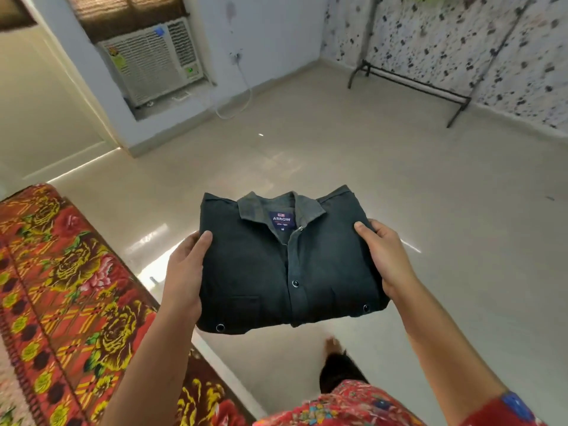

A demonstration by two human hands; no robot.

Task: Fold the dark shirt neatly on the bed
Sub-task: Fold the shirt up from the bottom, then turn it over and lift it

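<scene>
dark shirt [255,272] folded, collar up, held above floor [415,167] | left grip [187,265] clasps its left edge | right grip [385,256] clasps right edge | bed [61,287] at left

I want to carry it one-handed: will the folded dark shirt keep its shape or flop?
Probably flop: the dark shirt is soft cloth, kept flat only by the left hand and right hand gripping opposite edges. It seems light, since thumbs on top suffice. Its folds could slip open; nothing but the hands holds the layers.
</scene>
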